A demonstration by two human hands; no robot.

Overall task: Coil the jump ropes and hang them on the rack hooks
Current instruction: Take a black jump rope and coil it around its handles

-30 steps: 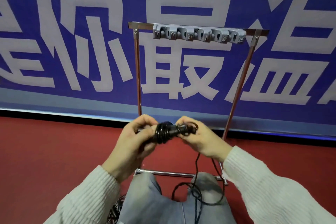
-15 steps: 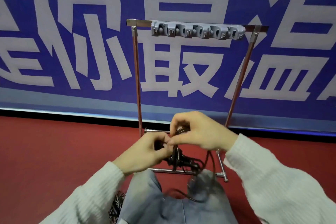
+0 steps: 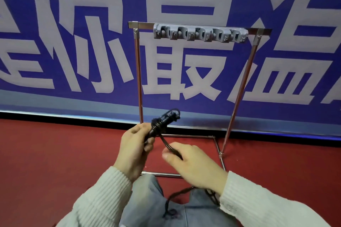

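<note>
My left hand [image 3: 135,146] grips the black jump rope handles [image 3: 165,120], which point up and to the right with rope wound round them. From the windings a doubled strand of black rope [image 3: 167,143] runs down into my right hand [image 3: 191,164], which pinches it. The loose rest of the rope [image 3: 177,197] trails over my lap below. A metal rack [image 3: 138,79] stands in front of me on the floor, with a grey bar of hooks [image 3: 200,33] along its top rail. Nothing hangs on the hooks.
A blue banner [image 3: 55,42] with large white characters covers the wall behind the rack. The floor is red carpet [image 3: 55,153]. My grey trouser legs [image 3: 147,204] lie under the hands, close to the rack's front base bar [image 3: 160,173].
The hands have come apart. My right hand dropped from above the bundle to lower right, drawing a rope strand out. My left hand tilted the wound handles up toward the rack.
</note>
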